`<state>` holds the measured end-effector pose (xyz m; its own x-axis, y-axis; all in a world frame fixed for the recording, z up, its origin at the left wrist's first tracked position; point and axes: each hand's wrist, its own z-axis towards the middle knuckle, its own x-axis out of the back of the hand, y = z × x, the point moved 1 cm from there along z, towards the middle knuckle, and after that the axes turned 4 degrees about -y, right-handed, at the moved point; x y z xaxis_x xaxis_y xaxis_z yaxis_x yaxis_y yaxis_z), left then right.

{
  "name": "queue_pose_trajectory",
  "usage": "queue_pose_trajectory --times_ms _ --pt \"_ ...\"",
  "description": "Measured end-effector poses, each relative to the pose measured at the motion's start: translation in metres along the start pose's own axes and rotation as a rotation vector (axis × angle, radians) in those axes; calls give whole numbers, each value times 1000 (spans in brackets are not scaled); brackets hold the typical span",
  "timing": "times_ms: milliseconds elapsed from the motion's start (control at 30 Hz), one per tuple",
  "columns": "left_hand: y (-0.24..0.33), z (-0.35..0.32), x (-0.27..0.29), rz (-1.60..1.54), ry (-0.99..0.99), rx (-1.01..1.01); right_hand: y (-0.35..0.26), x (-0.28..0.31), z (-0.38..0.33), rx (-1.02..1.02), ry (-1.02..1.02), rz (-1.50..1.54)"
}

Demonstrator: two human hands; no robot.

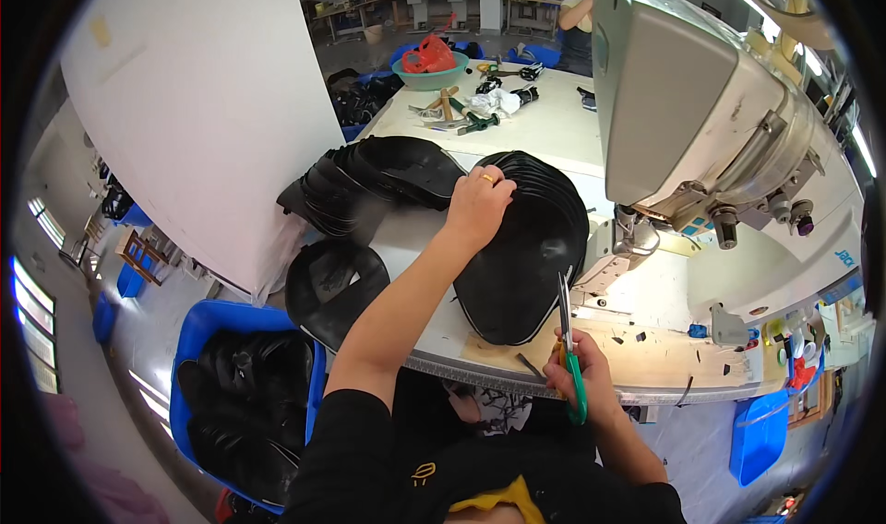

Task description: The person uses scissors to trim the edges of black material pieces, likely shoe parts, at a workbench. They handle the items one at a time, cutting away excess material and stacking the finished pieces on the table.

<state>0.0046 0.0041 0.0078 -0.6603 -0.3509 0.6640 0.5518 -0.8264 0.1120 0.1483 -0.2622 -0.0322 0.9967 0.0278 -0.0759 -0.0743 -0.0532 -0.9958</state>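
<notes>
My right hand (581,372) grips green-handled scissors (566,316), blades pointing up at the right edge of a black, leather-like curved piece (517,275). That piece lies at the front of an overlapping stack of similar pieces (544,178). Across the bench reaches my left arm; my left hand (480,206), with a ring on one finger, pinches the upper left edge of the black piece. Its fingertips are partly hidden. Left of it is another fanned stack of black pieces (369,173), and nearer me lies a single black piece (337,289).
A large sewing machine (674,100) stands close on the right. Black scraps (641,337) dot the bench edge. At lower left is a blue bin (318,376) of black pieces. Hammers (448,104) and a green basin (431,79) sit farther back; a white panel (203,109) rises at left.
</notes>
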Motion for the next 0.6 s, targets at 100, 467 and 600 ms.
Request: queue_pose_trajectory --times_ms 100,467,600 --pt "5 -11 7 -30 -18 -112 -3 8 -5 62 6 -119" --pt "45 -60 58 -671 -308 407 -39 -11 68 513 286 -754" --pt "34 -101 31 -1037 -332 735 -20 -15 87 709 279 -1076"
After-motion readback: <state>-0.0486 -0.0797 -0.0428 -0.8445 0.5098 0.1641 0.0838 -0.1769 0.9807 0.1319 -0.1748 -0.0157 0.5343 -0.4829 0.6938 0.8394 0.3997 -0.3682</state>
